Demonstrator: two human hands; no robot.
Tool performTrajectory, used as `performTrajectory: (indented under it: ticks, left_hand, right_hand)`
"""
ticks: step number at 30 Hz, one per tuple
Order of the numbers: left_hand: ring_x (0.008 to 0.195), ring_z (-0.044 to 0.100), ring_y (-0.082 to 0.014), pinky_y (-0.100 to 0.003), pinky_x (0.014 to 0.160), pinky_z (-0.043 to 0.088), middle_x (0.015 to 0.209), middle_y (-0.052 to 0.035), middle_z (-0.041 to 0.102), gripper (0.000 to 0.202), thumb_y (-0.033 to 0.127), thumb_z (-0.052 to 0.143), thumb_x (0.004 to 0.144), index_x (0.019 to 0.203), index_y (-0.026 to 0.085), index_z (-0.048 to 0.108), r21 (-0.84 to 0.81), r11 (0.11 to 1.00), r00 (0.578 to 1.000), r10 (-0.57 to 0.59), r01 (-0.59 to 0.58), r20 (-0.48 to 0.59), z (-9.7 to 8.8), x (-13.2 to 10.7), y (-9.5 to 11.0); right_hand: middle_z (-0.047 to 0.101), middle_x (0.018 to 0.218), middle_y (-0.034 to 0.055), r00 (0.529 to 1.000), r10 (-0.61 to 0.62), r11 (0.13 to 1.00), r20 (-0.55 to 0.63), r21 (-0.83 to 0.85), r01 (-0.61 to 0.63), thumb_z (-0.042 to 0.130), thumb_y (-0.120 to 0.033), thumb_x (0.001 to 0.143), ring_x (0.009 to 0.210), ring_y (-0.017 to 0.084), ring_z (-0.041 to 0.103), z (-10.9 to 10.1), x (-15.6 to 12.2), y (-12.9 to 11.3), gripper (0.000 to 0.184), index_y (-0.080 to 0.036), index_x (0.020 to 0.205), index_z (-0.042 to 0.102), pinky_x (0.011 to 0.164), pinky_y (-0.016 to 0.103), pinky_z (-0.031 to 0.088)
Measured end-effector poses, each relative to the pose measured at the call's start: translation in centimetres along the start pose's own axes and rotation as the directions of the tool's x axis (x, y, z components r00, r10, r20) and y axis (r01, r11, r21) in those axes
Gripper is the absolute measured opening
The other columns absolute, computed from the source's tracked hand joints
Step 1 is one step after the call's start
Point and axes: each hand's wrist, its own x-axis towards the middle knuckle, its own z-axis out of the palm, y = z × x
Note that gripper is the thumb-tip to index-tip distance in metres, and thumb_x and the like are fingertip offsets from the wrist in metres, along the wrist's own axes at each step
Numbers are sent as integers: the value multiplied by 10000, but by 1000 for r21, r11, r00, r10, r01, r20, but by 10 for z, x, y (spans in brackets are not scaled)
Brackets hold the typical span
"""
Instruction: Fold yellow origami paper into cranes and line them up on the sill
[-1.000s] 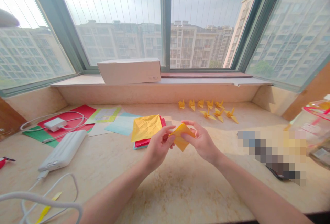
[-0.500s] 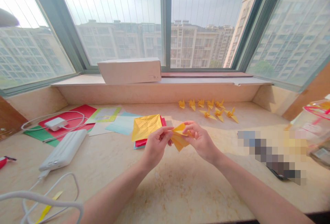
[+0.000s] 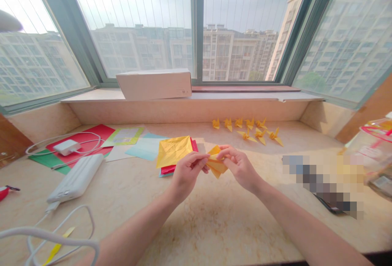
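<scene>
A partly folded piece of yellow origami paper (image 3: pixel 217 167) is held up above the counter between both hands. My left hand (image 3: pixel 190 172) pinches its left edge between thumb and fingers. On the opposite edge my right hand (image 3: pixel 239 164) is closed, with thumb and index finger gripping the paper. Just behind my left hand lies a stack of creased square sheets, a yellow sheet (image 3: pixel 174 151) on top with red and blue ones under it. Several finished yellow paper cranes (image 3: pixel 246 135) stand at the back right of the counter.
A white power bank (image 3: pixel 76 178) with cables and a charger plug (image 3: pixel 66 147) lie at left, near coloured paper sheets (image 3: pixel 147 146). A white box (image 3: pixel 154 85) sits on the window ledge. At right are a blurred-out dark object (image 3: pixel 330 202) and a plastic cup (image 3: pixel 372 149).
Both hands have shifted slightly right with the yellow paper. The paper has turned a little between the fingers, and its flaps sit differently.
</scene>
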Motion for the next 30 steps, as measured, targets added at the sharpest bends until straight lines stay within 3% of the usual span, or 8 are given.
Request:
performTrajectory:
  ticks: [4,7,11,17,21,23,27,30]
  left_hand:
    - [590,644,-127,-259,600,554,771,-38,688,185,320,674,826,872,149,728,33,999,999,-4,6,-46,-1,0,-1]
    - [609,656,-139,-269,629,557,733,-40,703,208,330,682,824,904,141,714,18,998,998,-58,58,-27,-1,-1,-1]
    - [633,666,-152,-283,661,556,672,-32,696,217,323,673,833,935,132,689,-26,992,993,-119,120,13,-1,-1,0]
    - [657,665,-137,-283,682,553,754,-17,670,199,321,692,812,875,144,623,-106,986,991,-129,131,21,1,-1,6]
    - [631,673,-140,-310,651,572,817,-7,666,352,381,716,794,1020,181,537,-246,957,988,-148,155,47,3,-2,10]
    - [624,679,-153,-309,629,572,767,-13,677,406,439,680,820,1087,176,523,-239,948,977,-189,209,100,4,-3,10]
    - [530,639,-140,-254,509,527,648,-50,668,407,523,584,867,866,116,601,-123,947,941,-270,298,203,5,-4,5]
    - [488,612,-126,-236,467,503,616,-49,663,419,530,596,854,766,120,599,-93,956,948,-260,279,182,6,-4,-1]
  right_hand:
    - [594,1131,69,997,-11,991,80,-129,22,650,-398,836,1072,228,580,0,0,-2,227,-216,959,702,966,406,467]
    - [618,1041,62,998,-10,980,64,-196,22,724,-403,781,997,224,604,-1,1,0,249,-209,937,713,923,407,493]
    - [615,1037,55,999,-23,996,-22,-88,21,734,-397,771,934,194,636,0,3,4,200,-211,843,733,827,336,542]
    - [639,1085,60,992,-30,999,-123,-30,27,743,-402,760,965,203,643,0,5,6,205,-217,846,767,868,342,545]
    - [655,1075,61,992,-49,999,-117,-14,48,737,-386,768,979,208,644,-1,5,5,187,-216,841,764,905,358,540]
    - [667,1057,54,994,-58,998,-95,-4,58,729,-371,777,967,202,650,0,5,4,163,-223,837,760,912,359,537]
    - [685,1016,45,996,-56,997,-72,47,59,720,-358,787,945,195,660,3,2,1,156,-217,850,733,890,352,542]
    - [702,991,36,995,-4,993,-104,118,16,738,-353,772,905,188,674,5,2,-1,290,-233,1026,664,828,342,558]
